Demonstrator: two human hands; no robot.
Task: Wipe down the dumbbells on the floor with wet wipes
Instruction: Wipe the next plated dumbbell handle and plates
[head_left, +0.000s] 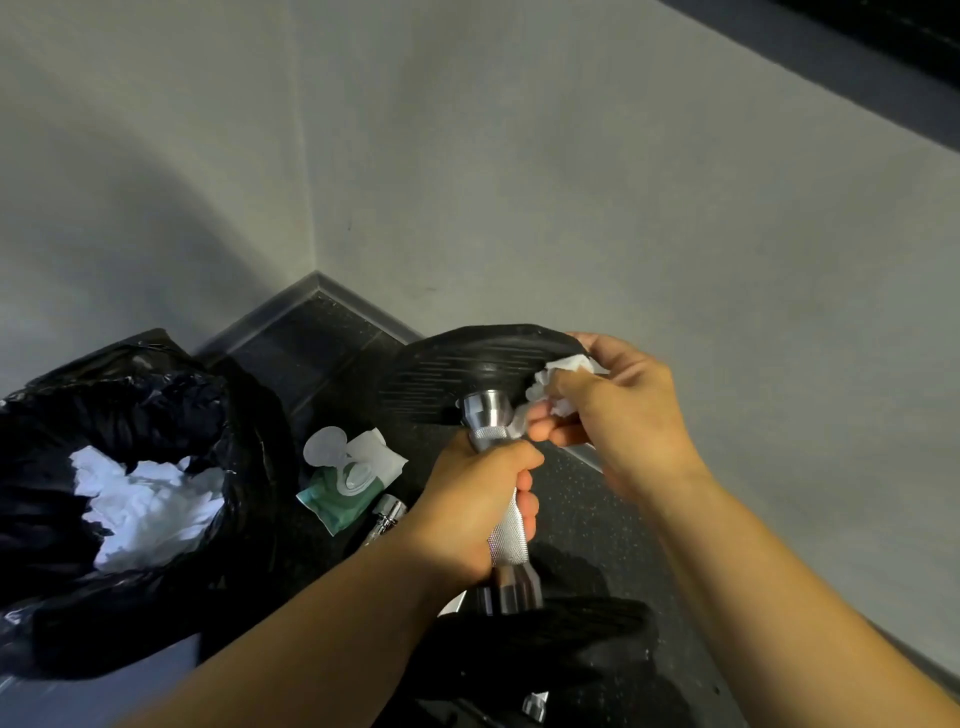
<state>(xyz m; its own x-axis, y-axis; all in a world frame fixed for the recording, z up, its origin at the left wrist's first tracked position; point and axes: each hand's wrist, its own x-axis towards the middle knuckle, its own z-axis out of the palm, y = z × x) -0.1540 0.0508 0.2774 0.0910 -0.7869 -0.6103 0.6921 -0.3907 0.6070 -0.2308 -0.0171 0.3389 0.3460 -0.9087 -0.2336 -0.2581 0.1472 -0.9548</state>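
One dumbbell mid-wipe

Left grip (475, 512) is curled round the handle of the dumbbell (457, 371), holding it tilted above the floor. Right grip (618, 410) pinches a crumpled wipe (563, 376) against the far plate's inner face. The next move likely calls for rubbing round that plate, then the collar.

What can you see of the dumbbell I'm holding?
The dumbbell has a silver knurled metal handle, smooth collars and black plates at both ends, the far one ribbed. It points away from the camera, far plate raised toward the wall corner, near plate low and in shadow. The left hand grips the handle; the right hand holds a crumpled white wipe against the far plate beside the collar.
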